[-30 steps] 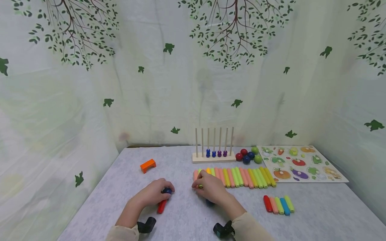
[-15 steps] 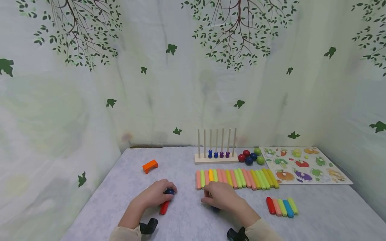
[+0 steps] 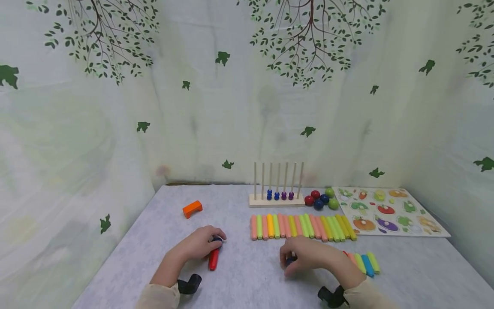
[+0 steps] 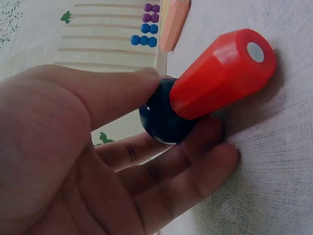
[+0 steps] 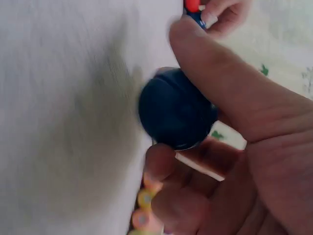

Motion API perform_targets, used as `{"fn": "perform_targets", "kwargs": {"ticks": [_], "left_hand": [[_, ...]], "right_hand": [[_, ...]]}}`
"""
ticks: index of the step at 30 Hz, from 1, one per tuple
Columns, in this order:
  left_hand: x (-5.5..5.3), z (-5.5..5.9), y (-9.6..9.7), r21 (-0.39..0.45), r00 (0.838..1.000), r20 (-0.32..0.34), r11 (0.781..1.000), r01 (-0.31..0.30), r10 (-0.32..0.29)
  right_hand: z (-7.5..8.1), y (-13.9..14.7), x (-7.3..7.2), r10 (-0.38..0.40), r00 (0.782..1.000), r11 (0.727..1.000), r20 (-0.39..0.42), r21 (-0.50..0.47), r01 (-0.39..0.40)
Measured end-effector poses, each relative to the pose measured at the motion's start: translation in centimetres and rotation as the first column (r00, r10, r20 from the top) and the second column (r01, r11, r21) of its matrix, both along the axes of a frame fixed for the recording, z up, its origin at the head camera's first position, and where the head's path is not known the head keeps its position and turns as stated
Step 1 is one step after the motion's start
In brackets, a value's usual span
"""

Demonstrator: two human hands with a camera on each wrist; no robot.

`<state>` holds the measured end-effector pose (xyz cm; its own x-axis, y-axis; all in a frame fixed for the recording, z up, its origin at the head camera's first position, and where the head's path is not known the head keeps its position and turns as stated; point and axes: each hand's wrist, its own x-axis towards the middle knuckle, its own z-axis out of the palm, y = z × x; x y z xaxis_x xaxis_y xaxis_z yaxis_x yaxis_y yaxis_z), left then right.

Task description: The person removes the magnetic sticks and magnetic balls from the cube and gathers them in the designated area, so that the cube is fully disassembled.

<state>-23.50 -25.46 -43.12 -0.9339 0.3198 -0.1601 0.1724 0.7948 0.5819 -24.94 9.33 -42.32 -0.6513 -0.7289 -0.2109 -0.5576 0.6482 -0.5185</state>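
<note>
In the head view, my left hand (image 3: 198, 243) is over the left part of the table, pinching a dark blue ball (image 4: 164, 111). A red stick (image 4: 225, 73) with a pale round spot at its end touches that ball and points toward me in the head view. My right hand (image 3: 308, 253), right of the table's middle, holds a second dark blue ball (image 5: 176, 108) between thumb and fingers. In front of that hand lies a row of pink, yellow and green sticks (image 3: 302, 226), with no hand touching it.
An orange arch block (image 3: 192, 209) lies at the back left. Behind the row stand a peg rack with beads (image 3: 276, 201), several loose balls (image 3: 318, 204) and a vegetable picture board (image 3: 386, 214). Several more sticks (image 3: 369, 265) lie at the right, partly behind my right forearm.
My right hand has moved from the row's left end back toward me and to the right, and now holds the dark blue ball. My left hand stays nearly in place with its ball and stick.
</note>
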Motion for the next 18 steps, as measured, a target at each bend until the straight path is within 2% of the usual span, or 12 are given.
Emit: {"fn": "perform_targets", "kwargs": {"ticks": [2, 4, 7, 9, 12, 18], "left_hand": [[0.0, 0.1, -0.1, 0.040, 0.999, 0.049, 0.999, -0.022, 0.020], [0.0, 0.2, -0.2, 0.073, 0.994, 0.100, 0.996, -0.044, 0.037], [0.0, 0.1, -0.5, 0.107, 0.985, 0.160, 0.991, -0.076, 0.058], [0.0, -0.1, -0.7, 0.127, 0.984, 0.167, 0.989, -0.079, 0.058], [0.0, -0.3, -0.9, 0.160, 0.986, 0.162, 0.985, -0.066, 0.040], [-0.2, -0.6, -1.0, 0.207, 0.987, 0.161, 0.976, -0.060, 0.026]], "right_hand": [[0.5, 0.9, -0.9, -0.034, 0.999, 0.998, -0.030, -0.060, 0.032], [0.9, 1.9, -2.1, -0.116, 0.991, 0.988, -0.070, -0.114, 0.108], [1.4, 3.8, -3.9, -0.284, 0.955, 0.945, -0.082, -0.191, 0.265], [1.6, 5.1, -5.0, -0.386, 0.918, 0.907, -0.089, -0.220, 0.359], [1.7, 6.6, -6.5, -0.520, 0.849, 0.842, -0.098, -0.225, 0.490], [0.9, 8.7, -8.8, -0.690, 0.717, 0.723, -0.102, -0.143, 0.675]]}}
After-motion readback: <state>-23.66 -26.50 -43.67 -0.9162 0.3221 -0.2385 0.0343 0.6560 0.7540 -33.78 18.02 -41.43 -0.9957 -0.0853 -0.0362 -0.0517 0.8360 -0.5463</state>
